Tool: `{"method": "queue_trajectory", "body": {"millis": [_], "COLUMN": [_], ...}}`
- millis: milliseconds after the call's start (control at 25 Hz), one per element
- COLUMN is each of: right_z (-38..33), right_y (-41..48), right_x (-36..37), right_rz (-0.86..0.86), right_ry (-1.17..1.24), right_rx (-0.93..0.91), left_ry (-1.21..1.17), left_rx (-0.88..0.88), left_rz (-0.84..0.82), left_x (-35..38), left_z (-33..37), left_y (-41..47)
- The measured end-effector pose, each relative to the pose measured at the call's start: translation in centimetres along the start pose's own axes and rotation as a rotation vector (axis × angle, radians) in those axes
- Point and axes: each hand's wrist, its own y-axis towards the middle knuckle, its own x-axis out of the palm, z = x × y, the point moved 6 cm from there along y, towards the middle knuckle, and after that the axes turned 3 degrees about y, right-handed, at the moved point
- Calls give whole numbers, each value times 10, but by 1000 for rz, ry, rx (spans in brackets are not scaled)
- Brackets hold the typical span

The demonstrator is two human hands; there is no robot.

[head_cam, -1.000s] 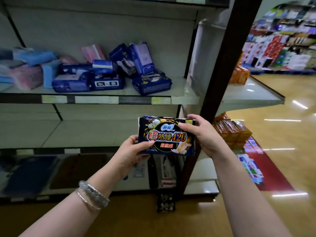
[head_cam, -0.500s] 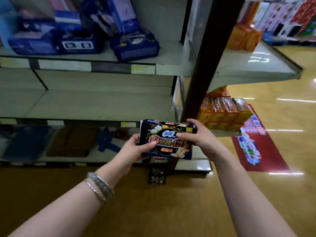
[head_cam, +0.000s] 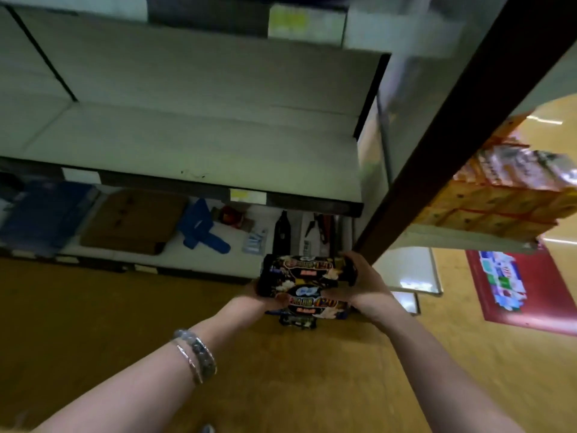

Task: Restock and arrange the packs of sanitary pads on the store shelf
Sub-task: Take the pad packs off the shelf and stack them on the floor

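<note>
Dark pad pack (head_cam: 307, 271) gripped at ends by left hand (head_cam: 254, 303) and right hand (head_cam: 363, 285); second pack (head_cam: 313, 306) just beneath.

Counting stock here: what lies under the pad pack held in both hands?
A second pad pack with the same 420 print shows just below the held pack, with a dark pack edge under that. Its upper part is covered; anything further beneath is hidden.

Black pack (head_cam: 299, 274) bears orange lettering; the blurred boxes (head_cam: 499, 198) look orange.
</note>
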Motion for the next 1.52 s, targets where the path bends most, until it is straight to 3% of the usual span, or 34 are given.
{"method": "queue_trajectory", "body": {"millis": [400, 840, 1160, 1520], "right_z": [239, 439, 508, 517], "right_y": [129, 235, 242, 252], "right_x": [109, 212, 239, 246], "right_rz": [13, -216, -185, -111], "right_ry": [-73, -548, -699, -795], "right_rx": [75, 108, 57, 57], "left_ry": [-78, 120, 125, 93], "left_rx": [-57, -95, -142, -170], "left_rz": [-49, -184, -119, -130], "left_x": [53, 109, 139, 144], "left_z": [-210, -387, -432, -433], "left_y": [200, 347, 378, 381]}}
